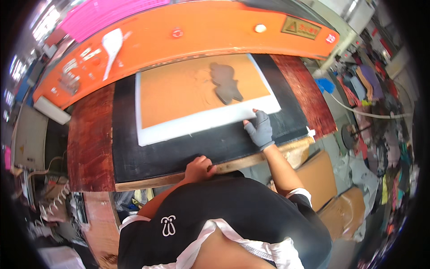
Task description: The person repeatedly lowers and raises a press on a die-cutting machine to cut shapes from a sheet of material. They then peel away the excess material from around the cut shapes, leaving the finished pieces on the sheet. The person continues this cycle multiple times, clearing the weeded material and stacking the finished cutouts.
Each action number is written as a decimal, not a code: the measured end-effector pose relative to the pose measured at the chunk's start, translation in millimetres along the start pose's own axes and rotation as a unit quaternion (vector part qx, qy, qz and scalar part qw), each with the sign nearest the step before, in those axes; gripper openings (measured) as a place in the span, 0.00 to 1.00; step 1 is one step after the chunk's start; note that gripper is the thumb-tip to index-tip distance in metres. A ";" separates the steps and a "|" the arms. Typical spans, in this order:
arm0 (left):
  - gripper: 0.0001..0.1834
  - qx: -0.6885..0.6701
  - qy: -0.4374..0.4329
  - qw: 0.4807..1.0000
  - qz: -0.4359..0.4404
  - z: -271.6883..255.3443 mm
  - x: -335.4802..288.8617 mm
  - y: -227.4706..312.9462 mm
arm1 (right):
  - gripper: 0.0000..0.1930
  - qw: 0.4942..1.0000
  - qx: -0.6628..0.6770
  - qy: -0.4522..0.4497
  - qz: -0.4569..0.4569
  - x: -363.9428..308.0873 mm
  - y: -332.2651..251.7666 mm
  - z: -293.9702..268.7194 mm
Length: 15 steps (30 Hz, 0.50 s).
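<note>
A white board [179,134] lies on the black table pad [201,154], with a tan sheet [179,94] over most of it. Several flat dark grey pieces [224,80] overlap in a cluster on the right half of the sheet. My right hand [260,129], in a grey glove with bare fingertips, is at the board's near edge. Its thumb and forefinger are apart, the forefinger over the white margin. My bare left hand [200,169] rests curled at the pad's wooden front edge [237,164]; whatever its fingers may hold is hidden.
Behind the board an orange machine beam [215,33] spans the table, bearing a white fly-swatter-like tool [112,47] and a pink basket [107,15]. Red-brown boards [89,139] flank the pad. Cardboard [318,177] stands below right; coloured scraps [367,85] pile beyond.
</note>
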<state>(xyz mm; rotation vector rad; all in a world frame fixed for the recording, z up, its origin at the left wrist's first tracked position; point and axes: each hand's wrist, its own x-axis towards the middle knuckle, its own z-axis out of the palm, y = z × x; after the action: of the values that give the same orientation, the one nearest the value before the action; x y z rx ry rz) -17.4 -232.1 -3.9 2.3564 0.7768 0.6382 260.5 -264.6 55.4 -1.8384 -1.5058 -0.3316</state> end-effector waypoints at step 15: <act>0.34 0.204 0.006 0.977 -0.054 -15.0 79.8 -24.6 | 0.41 0.992 -0.079 -0.098 0.021 24.9 -7.7 50.2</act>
<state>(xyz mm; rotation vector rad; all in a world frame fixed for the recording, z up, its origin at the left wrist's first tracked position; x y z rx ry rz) 21.7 -158.5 11.5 2.6529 1.1223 0.4822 248.4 -212.1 38.0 -2.0767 -1.6090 -0.2622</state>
